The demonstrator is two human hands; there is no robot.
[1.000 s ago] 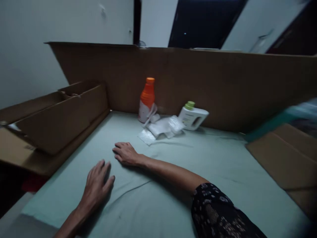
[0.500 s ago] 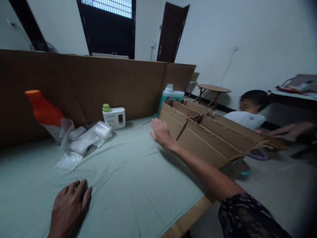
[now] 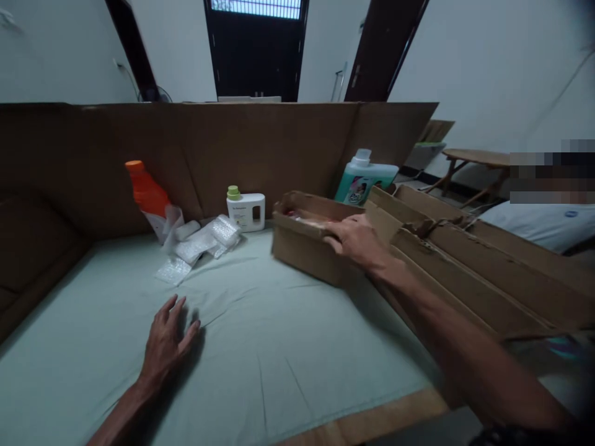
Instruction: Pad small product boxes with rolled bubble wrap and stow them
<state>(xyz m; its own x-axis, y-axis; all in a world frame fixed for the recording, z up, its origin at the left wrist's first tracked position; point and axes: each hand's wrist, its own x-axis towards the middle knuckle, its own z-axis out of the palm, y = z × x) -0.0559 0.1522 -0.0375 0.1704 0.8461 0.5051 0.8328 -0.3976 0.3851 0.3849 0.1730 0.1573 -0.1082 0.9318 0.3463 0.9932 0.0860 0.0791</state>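
My right hand (image 3: 357, 240) grips the near rim of a small open cardboard box (image 3: 304, 251) on the pale green cloth (image 3: 251, 310). Something reddish shows inside this box, too blurred to name. Just to its right lie long cardboard boxes or trays (image 3: 469, 279), side by side at the table's edge. My left hand (image 3: 166, 337), fingers apart, is low over the cloth at the left front and holds nothing. Clear bubble wrap (image 3: 198, 248) lies beyond it, against a tilted orange-and-white bottle (image 3: 151, 198).
A white jug with a green cap (image 3: 246, 210) and a teal detergent bottle (image 3: 365, 179) stand before a cardboard wall (image 3: 269, 142). Wooden table edge (image 3: 372, 421) runs along the front. Past the long boxes, a person in a white shirt (image 3: 543, 220) sits near a round wooden table (image 3: 478, 156).
The small box has come into view on the cloth, with my right hand now closed on its rim. My left hand has moved forward and spread its fingers. The view has swung left.
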